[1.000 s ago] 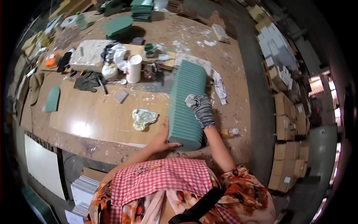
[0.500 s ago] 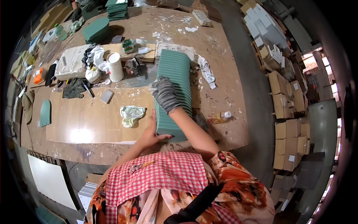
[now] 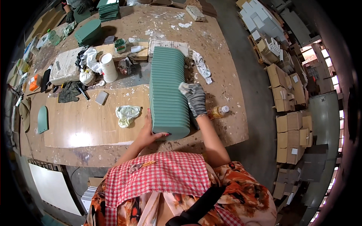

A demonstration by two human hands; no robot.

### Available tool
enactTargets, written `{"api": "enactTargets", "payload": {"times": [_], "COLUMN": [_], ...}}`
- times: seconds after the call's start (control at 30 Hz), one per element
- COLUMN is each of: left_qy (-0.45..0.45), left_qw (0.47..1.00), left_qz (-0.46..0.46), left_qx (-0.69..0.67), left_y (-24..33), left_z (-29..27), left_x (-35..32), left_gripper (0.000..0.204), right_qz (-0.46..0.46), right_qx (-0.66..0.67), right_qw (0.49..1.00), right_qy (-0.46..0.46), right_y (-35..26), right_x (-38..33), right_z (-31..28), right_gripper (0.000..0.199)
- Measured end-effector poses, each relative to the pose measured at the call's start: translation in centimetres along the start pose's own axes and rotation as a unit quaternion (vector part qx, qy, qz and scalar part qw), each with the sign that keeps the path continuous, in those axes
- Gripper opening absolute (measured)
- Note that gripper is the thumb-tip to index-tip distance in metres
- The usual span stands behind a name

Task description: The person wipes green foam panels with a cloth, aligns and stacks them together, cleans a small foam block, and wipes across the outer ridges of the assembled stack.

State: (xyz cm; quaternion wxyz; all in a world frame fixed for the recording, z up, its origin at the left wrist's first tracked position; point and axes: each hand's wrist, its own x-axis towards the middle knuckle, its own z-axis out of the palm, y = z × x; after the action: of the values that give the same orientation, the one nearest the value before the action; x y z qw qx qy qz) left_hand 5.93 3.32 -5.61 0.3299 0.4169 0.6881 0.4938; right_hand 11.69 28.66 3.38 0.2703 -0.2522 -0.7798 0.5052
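A long stack of green round-ended panels (image 3: 168, 90) lies on the worktable, their edges forming ridges along it. My left hand (image 3: 147, 133), bare, rests against its near left corner, fingers stretched along the side and thumb spread across the near end. At the stack's right side is my right hand (image 3: 196, 100) in a grey striped knit glove. Its fingers are closed around a small whitish wad (image 3: 184, 88) that looks like cloth, mostly covered by the glove. Left of the stack lies a crumpled pale cloth (image 3: 128, 115).
Right of my right hand lies a bottle of amber liquid (image 3: 218, 112). A white cup (image 3: 108, 67), a dark glove (image 3: 73, 92) and a grey block (image 3: 101, 98) are to the left. More green panels (image 3: 88, 32) stand farther back, near another person's gloved hand (image 3: 70, 16).
My right hand has moved from on top of the stack to its right side, taking the whitish wad along. The left hand stays at the near corner. The whole view has shifted slightly.
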Motion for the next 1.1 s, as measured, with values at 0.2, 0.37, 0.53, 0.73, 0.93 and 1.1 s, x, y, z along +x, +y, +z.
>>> {"api": "enactTargets", "payload": {"times": [0.2, 0.37, 0.53, 0.73, 0.93, 1.1], "left_qy": [-0.005, 0.016, 0.008, 0.151, 0.195, 0.223], "left_qw": [1.0, 0.998, 0.996, 0.982, 0.886, 0.925], "left_qz": [0.013, 0.046, 0.018, -0.019, 0.022, -0.068], "left_qx": [0.001, 0.05, 0.09, 0.109, 0.42, 0.3], "left_y": [0.4, 0.2, 0.7, 2.1, 0.1, -4.6], "left_z": [0.1, -0.3, -1.1, -7.4, -8.7, -9.7], "left_x": [0.1, 0.0, -0.3, -1.9, -1.9, -1.1], "left_gripper": [0.127, 0.125, 0.117, 0.072, 0.042, 0.021], "right_qz": [0.009, 0.008, 0.066, 0.029, -0.126, -0.137], "right_qx": [-0.047, -0.291, -0.489, -0.206, -0.029, -0.05], "right_qw": [0.998, 0.946, 0.87, 0.965, 0.99, 0.988], "right_qy": [0.036, 0.143, 0.003, 0.159, 0.064, -0.046], "right_y": [6.5, 8.9, 11.1, 2.0, -3.1, -9.1], "right_x": [-1.3, -1.0, -1.0, -3.7, -5.1, -7.2], "right_z": [-6.1, -5.1, -4.7, -3.8, 1.1, 4.2], "right_gripper": [0.014, 0.019, 0.019, 0.03, 0.028, 0.029]}}
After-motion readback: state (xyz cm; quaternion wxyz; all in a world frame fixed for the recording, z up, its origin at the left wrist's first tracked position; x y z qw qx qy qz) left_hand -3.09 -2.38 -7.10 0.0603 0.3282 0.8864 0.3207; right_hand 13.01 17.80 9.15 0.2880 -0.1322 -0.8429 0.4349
